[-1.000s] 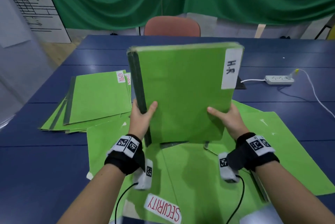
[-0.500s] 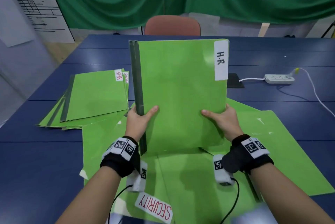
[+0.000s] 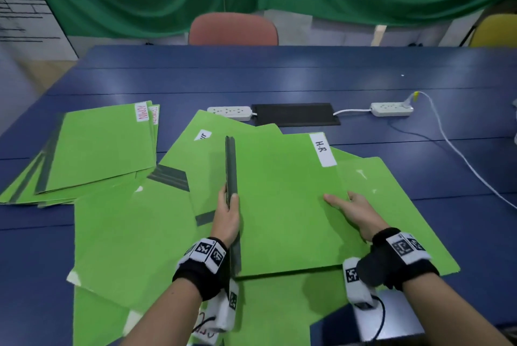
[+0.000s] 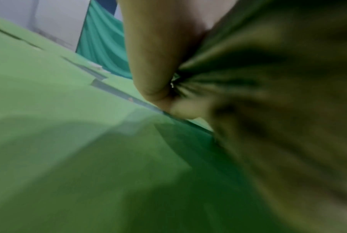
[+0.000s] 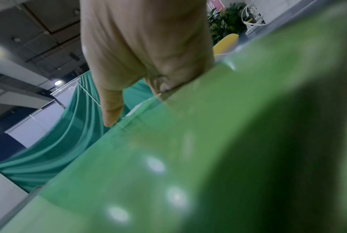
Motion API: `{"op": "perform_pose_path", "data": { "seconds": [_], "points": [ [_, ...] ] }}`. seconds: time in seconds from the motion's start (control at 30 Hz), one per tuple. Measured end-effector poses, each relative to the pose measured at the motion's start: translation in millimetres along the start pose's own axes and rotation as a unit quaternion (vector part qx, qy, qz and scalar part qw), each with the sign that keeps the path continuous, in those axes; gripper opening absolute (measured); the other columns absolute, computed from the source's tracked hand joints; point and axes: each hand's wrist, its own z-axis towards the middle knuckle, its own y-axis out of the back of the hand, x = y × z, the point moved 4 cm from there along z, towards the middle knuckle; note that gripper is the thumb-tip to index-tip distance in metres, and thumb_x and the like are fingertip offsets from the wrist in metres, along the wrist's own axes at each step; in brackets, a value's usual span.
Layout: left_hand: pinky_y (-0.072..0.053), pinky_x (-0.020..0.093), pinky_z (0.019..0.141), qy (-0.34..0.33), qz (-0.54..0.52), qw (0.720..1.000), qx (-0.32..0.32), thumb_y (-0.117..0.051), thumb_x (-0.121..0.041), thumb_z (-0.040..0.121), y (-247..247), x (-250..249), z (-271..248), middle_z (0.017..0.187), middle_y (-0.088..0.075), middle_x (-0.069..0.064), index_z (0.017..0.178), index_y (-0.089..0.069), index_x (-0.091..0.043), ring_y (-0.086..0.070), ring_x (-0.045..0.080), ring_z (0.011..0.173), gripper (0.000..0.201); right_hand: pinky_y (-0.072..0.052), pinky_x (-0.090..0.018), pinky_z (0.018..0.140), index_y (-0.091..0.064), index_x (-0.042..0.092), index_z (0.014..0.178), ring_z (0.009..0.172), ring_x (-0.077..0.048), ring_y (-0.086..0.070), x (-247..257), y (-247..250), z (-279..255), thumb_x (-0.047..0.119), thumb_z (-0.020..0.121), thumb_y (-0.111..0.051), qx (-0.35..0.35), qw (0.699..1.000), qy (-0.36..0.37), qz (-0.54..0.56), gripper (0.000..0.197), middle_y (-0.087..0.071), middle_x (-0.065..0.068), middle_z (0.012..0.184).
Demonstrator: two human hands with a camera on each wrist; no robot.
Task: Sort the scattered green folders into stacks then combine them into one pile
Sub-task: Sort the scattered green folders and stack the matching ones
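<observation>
Blue table (image 3: 279, 77) carries scattered green folders (image 3: 131, 233); at centre, the H-R stack (image 3: 285, 200) is gripped by the left hand (image 3: 228, 217) at nine o'clock and the right hand (image 3: 358, 214) at three.

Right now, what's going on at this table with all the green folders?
A person is sorting folders on a blue table. Both hands hold the H.R stack low over loose folders: the left hand grips its dark spine edge, the right hand grips the opposite edge, thumb on the cover. An ADMIN stack lies fanned to the left. Behind sit two power strips and a black mat. The stacks are not yet combined.
</observation>
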Motion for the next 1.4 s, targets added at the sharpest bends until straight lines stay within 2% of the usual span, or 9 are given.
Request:
{"op": "perform_pose_path", "data": {
  "seconds": [0.4, 0.5, 0.6, 0.8, 0.9, 0.97, 1.03, 1.17, 1.4],
  "points": [
    [-0.032, 0.043, 0.111, 0.157, -0.05, 0.984, 0.067, -0.063, -0.029, 0.085, 11.5, 17.8, 5.0, 0.143, -0.043, 0.01, 0.143, -0.027, -0.005, -0.044, 0.028, 0.128, 0.073, -0.03, -0.04, 0.11, -0.033, 0.002, 0.142, 0.133, -0.029, -0.038, -15.3, -5.1, 8.9, 0.026, 0.094, -0.053, -0.011, 0.999, 0.026, -0.023, 0.058, -0.038, -0.013, 0.145],
    [-0.033, 0.037, 0.107, 0.144, -0.062, 0.987, 0.029, -0.06, -0.022, 0.088, 28.7, 18.5, 7.0, 0.139, -0.047, 0.009, 0.141, -0.032, -0.006, -0.046, 0.025, 0.122, 0.062, -0.022, -0.047, 0.115, -0.047, 0.016, 0.136, 0.135, -0.028, -0.032, -21.8, -0.8, 13.3, 0.035, 0.096, -0.042, -0.045, 0.983, 0.075, -0.16, 0.044, -0.035, -0.01, 0.146],
    [-0.033, 0.039, 0.106, 0.13, -0.069, 0.989, -0.021, -0.059, -0.021, 0.088, 47.1, 16.7, 6.5, 0.138, -0.047, 0.012, 0.141, -0.033, -0.006, -0.046, 0.027, 0.123, 0.061, -0.01, -0.054, 0.116, -0.038, 0.031, 0.141, 0.143, -0.031, -0.016, -35.7, -9.8, 20.2, 0.036, 0.099, -0.031, -0.026, 0.941, 0.075, -0.328, 0.042, -0.016, -0.007, 0.156],
    [-0.035, 0.033, 0.087, 0.119, -0.098, 0.983, -0.097, -0.057, -0.018, 0.09, 86.0, 27.2, -2.3, 0.106, -0.053, 0.008, 0.132, -0.041, -0.002, -0.045, 0.021, 0.096, 0.047, 0.001, -0.048, 0.117, -0.026, 0.026, 0.147, 0.146, -0.029, 0.002, -17.3, -59.0, 23.7, 0.028, 0.102, -0.021, 0.047, 0.951, 0.09, -0.292, 0.045, 0.0, -0.006, 0.159],
    [-0.034, 0.032, 0.085, 0.116, -0.111, 0.979, -0.122, -0.058, -0.019, 0.089, 101.8, 32.9, -5.6, 0.096, -0.052, 0.003, 0.131, -0.042, -0.003, -0.044, 0.02, 0.095, 0.047, -0.017, -0.04, 0.118, -0.034, 0.016, 0.143, 0.144, -0.024, -0.019, -1.3, -61.4, 28.5, 0.018, 0.101, -0.029, 0.075, 0.983, 0.102, -0.133, 0.043, -0.018, -0.008, 0.156],
    [-0.034, 0.032, 0.085, 0.111, -0.115, 0.979, -0.125, -0.058, -0.02, 0.089, 105.5, 34.4, -6.4, 0.099, -0.051, 0.004, 0.13, -0.043, -0.003, -0.044, 0.02, 0.095, 0.047, -0.043, -0.035, 0.097, -0.041, 0.012, 0.139, 0.114, -0.02, -0.053, 0.9, -40.7, 39.3, 0.011, 0.097, -0.041, 0.031, 0.992, 0.097, -0.079, 0.042, -0.038, -0.011, 0.147],
    [-0.034, 0.032, 0.085, 0.107, -0.117, 0.979, -0.125, -0.058, -0.02, 0.089, 105.1, 33.7, -8.6, 0.103, -0.05, 0.005, 0.13, -0.042, -0.004, -0.045, 0.02, 0.095, 0.047, -0.05, -0.034, 0.075, -0.043, 0.012, 0.136, 0.081, -0.017, -0.057, -5.1, -6.0, 49.0, 0.012, 0.09, -0.055, -0.06, 0.987, 0.075, -0.129, 0.048, -0.051, -0.014, 0.135],
    [-0.034, 0.031, 0.087, 0.105, -0.121, 0.98, -0.119, -0.059, -0.02, 0.088, 100.4, 34.8, -8.8, 0.106, -0.051, 0.005, 0.132, -0.042, -0.004, -0.046, 0.02, 0.096, 0.05, -0.031, -0.056, 0.106, -0.033, 0.006, 0.138, 0.132, -0.038, -0.032, -39.5, 53.5, 64.0, 0.058, 0.065, -0.074, -0.176, 0.922, -0.071, -0.336, 0.099, -0.032, -0.021, 0.145],
    [-0.035, 0.028, 0.084, 0.083, -0.113, 0.982, -0.124, -0.06, -0.017, 0.088, 100.3, 26.9, -5.1, 0.091, -0.056, 0.003, 0.127, -0.046, -0.001, -0.049, 0.018, 0.085, 0.045, -0.026, -0.051, 0.105, -0.03, -0.002, 0.134, 0.129, -0.036, -0.027, -46.5, 66.5, 68.0, 0.068, 0.052, -0.075, -0.235, 0.905, -0.101, -0.341, 0.117, -0.029, -0.024, 0.137]
  ]
}}
